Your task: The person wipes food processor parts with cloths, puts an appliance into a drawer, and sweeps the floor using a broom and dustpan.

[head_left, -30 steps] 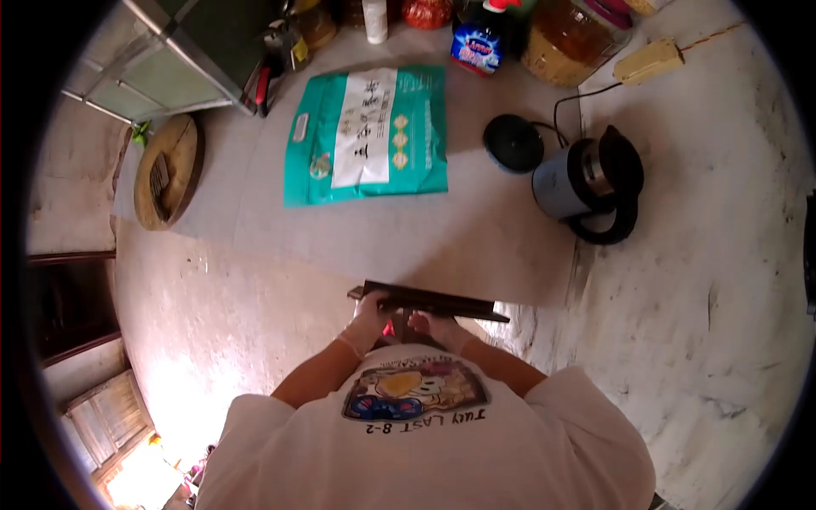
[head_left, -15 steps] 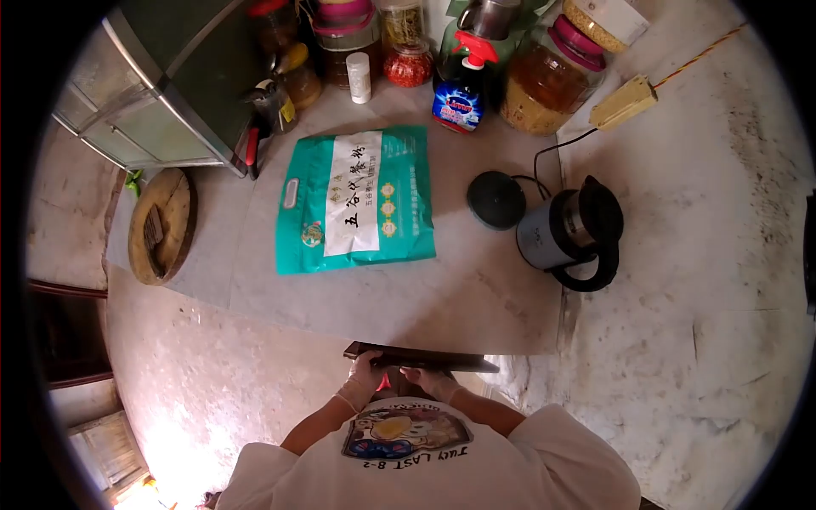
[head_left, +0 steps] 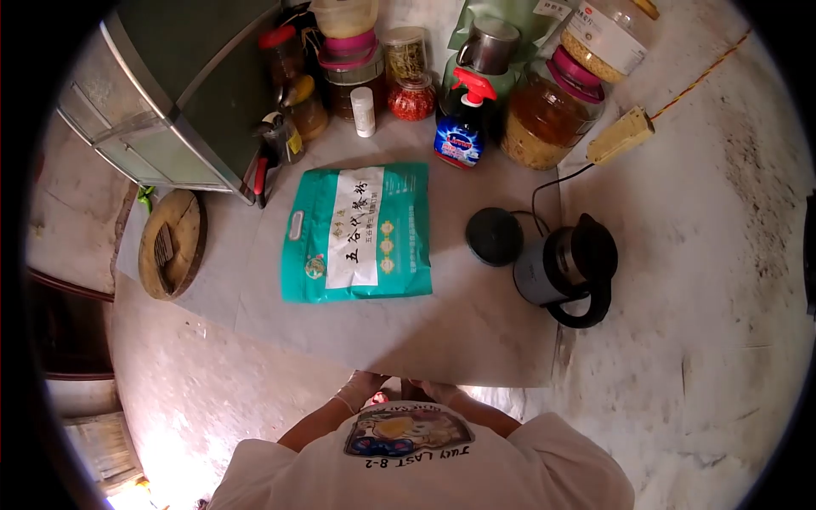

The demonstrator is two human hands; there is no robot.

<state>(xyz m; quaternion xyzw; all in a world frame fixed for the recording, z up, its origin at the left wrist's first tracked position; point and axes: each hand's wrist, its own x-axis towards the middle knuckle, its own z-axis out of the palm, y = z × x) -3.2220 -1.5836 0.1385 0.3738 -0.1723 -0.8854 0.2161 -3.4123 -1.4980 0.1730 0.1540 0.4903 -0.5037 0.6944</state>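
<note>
Head view shows our left hand (head_left: pixel 364 387) and right hand (head_left: pixel 435 392) at bottom middle, by the edge of the table (head_left: pixel 463 353). It partly hides them; we can't tell their grip. We should move both gently.

The tabletop (head_left: pixel 476 361) hides the fingertips of both hands (head_left: pixel 365 384), and the upper edge crops the translucent tub (head_left: pixel 344 19).

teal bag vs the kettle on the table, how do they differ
The teal bag lies flat, while the kettle stands upright. The bag is teal with a white printed panel; the kettle is grey-blue and black. The bag has a slot handle, the kettle a black loop. Both rest on the table.
</note>
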